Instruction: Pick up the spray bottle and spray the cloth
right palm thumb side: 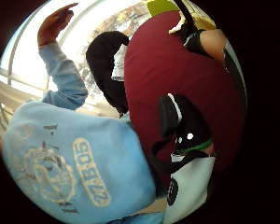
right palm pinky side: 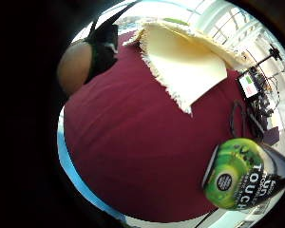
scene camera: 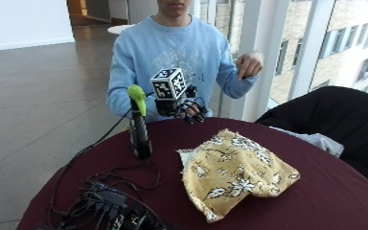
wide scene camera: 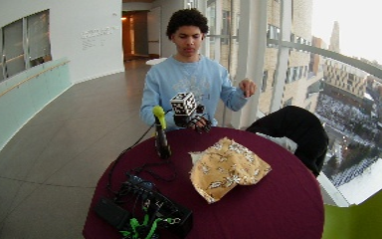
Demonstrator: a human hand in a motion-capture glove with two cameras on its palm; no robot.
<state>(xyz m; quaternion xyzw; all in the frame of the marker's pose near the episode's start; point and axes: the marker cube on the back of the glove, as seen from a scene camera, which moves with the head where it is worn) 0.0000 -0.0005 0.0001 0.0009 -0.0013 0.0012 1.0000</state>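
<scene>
1. Gloved in black, the right hand [scene camera: 189, 109] hovered above the table's far edge, in front of the person's chest; its fingers hung loosely spread and held nothing.
2. The spray bottle [scene camera: 139, 125], dark-bodied with a lime-green trigger head, stood upright on the table [scene camera: 311, 201] near the far edge, just beside the gloved hand and apart from it.
3. In the little-finger-side palm view, the bottle's green label [right palm pinky side: 237, 175] showed close by over the maroon tablecloth, with the word TOUCH readable on it.
4. The cloth [scene camera: 235, 170], yellow with a white flower print and frayed edges, lay crumpled and folded near the middle of the table, well apart from the bottle.
5. The person's bare left hand [scene camera: 250, 63] was raised beside the shoulder, away from the table.
6. The person wore a light blue sweatshirt [scene camera: 171, 52] and sat at the far edge of the round table.
7. A tangle of black cables and boxes [scene camera: 104, 203] lay on the near edge of the table, on the bottle's side.
8. A black garment [scene camera: 337, 117] was draped over a chair beside the table, on the cloth's side.
</scene>
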